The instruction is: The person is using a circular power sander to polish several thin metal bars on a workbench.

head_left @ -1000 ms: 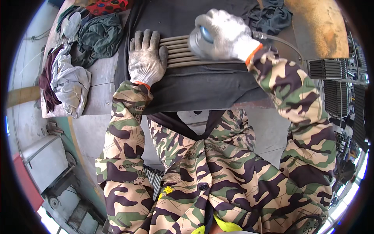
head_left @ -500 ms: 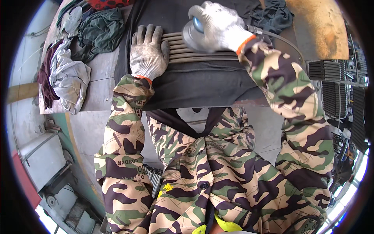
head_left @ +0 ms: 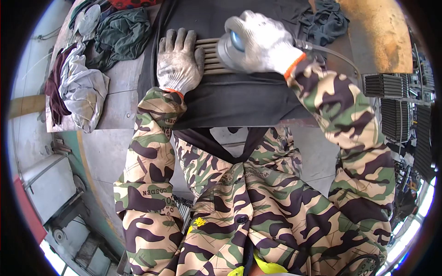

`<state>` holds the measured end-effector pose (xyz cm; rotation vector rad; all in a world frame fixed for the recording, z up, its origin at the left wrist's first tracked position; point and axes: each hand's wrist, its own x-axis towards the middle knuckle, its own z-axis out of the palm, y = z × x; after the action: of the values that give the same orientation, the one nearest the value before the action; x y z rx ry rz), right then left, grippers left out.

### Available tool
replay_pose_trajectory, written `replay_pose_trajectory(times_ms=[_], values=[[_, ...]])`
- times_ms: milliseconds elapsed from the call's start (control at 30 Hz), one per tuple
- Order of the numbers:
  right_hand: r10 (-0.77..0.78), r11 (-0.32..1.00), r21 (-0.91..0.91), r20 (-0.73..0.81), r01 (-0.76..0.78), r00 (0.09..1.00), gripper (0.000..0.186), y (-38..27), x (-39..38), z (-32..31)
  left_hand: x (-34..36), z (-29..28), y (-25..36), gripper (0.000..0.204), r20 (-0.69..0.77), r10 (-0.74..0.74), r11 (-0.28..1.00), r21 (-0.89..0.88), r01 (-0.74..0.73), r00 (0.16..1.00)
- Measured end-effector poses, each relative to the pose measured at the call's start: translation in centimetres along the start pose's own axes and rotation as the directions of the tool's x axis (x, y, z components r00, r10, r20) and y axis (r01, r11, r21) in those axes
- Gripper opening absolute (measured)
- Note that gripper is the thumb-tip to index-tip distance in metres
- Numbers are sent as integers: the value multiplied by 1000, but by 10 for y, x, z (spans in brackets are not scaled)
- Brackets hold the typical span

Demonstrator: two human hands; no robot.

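A grille of parallel metal bars (head_left: 210, 60) lies on the black cloth (head_left: 239, 103) that covers the middle of the table. My left hand (head_left: 178, 62), in a soiled white knit glove, rests flat at the left end of the bars with its fingers stretched out and holding nothing. In my right hand (head_left: 268, 42), also gloved, is a round air sander (head_left: 225, 55) with a blue top, gripped from above. The sander is over the bars, hiding part of them; whether its pad touches them I cannot tell.
An air hose (head_left: 338, 51) runs right from the sander. Crumpled dark green (head_left: 123, 34), white (head_left: 85, 89) and maroon rags (head_left: 56, 92) lie at the left, a blue-grey cloth (head_left: 328, 26) at the back right. Beside a rusty board (head_left: 386, 34), ribbed dark metal parts (head_left: 386, 85) are stacked on a rack.
My right hand has brought the sander toward me, over the nearer bars, hiding their right part. My left hand stays flat at the left end.
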<state>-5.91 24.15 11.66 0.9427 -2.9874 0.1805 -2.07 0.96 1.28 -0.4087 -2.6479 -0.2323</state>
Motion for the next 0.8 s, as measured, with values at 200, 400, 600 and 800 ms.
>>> replay_pose_trajectory(times_ms=[200,400,600,800], values=[[97,991,-83,-49,-101,994,50,31,8,-16,30,9,16,44,-7,26,996,-80,-26,1000],[-49,999,20,-74,51,996,47,7,-1,11,4,7,-6,46,40,-50,999,9,50,998],[25,1000,-7,-52,-25,998,46,13,4,2,14,10,1,49,46,-48,999,-2,48,998],[21,1000,-16,-92,-23,996,49,8,17,9,11,12,-6,47,68,-73,997,31,71,995]])
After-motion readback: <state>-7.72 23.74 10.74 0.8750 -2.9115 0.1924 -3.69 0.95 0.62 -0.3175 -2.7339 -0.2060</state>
